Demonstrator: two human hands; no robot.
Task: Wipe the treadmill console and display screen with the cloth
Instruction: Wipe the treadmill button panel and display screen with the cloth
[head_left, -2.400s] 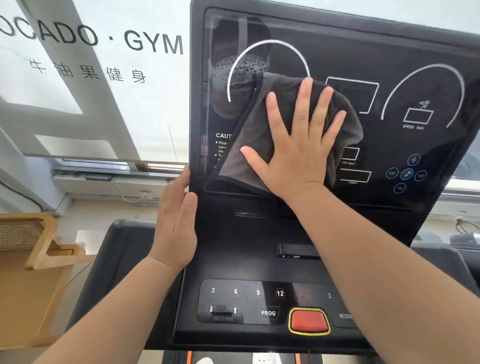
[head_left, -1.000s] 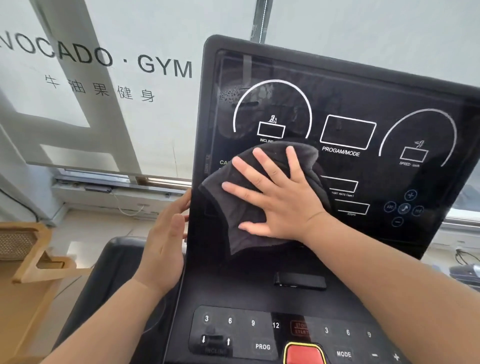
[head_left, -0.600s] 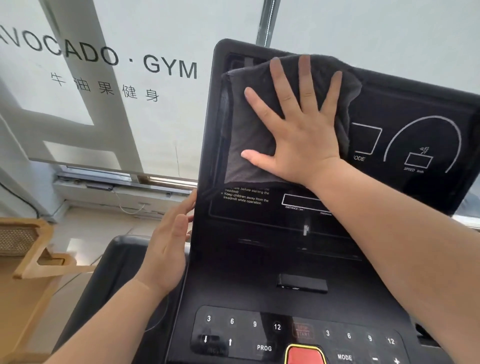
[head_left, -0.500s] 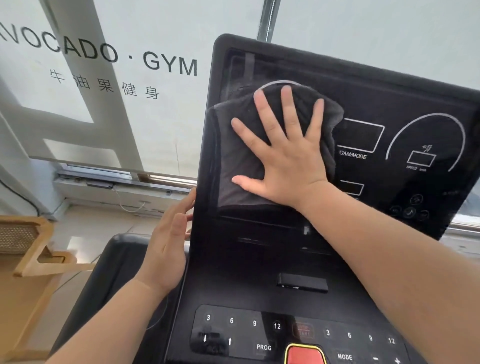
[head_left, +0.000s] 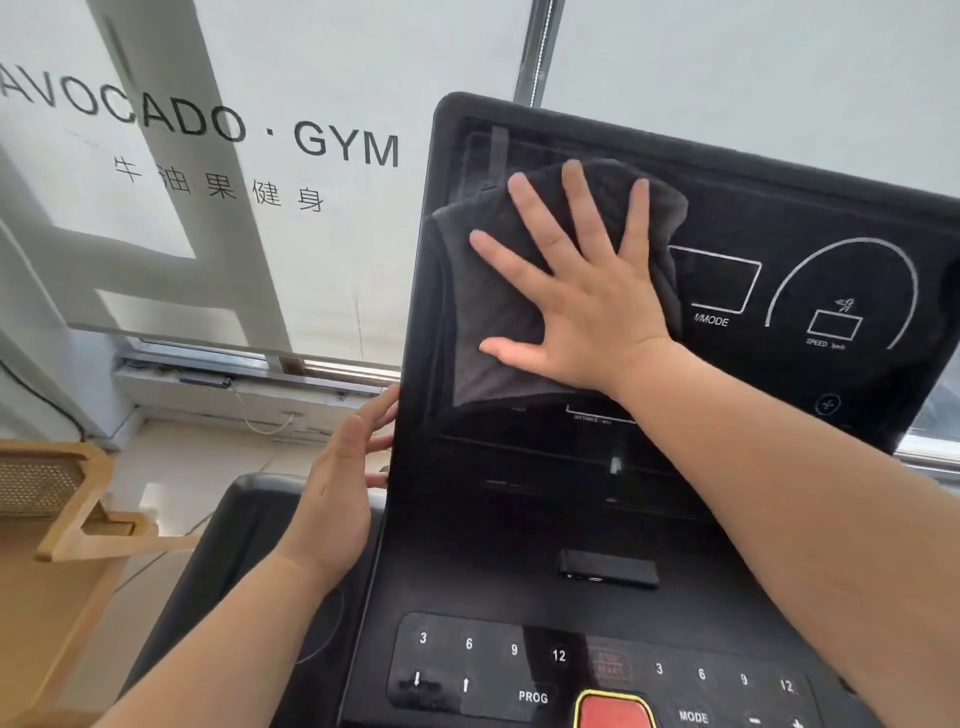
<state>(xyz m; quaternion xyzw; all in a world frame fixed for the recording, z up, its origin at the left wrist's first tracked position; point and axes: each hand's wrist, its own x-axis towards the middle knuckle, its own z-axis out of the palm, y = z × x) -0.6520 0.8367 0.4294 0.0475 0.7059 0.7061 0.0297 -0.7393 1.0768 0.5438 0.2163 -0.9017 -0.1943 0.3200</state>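
The black treadmill console (head_left: 519, 545) rises in front of me with its glossy display screen (head_left: 810, 405) tilted back. A dark grey cloth (head_left: 493, 322) lies flat over the upper left part of the screen. My right hand (head_left: 587, 312) presses on the cloth with fingers spread wide, pointing up. The cloth hides the left dial marking. My left hand (head_left: 337, 493) rests against the console's left edge, fingers wrapped behind it.
A keypad (head_left: 467, 660) and a red stop button (head_left: 613, 712) sit along the console's lower part, with a small black slot (head_left: 608, 569) above them. A wooden frame (head_left: 78, 519) stands at the left. A white blind with gym lettering (head_left: 208, 130) hangs behind.
My right hand slid the cloth from the lower middle of the screen up to the top left corner, then back down a little. The left hand stayed on the edge.
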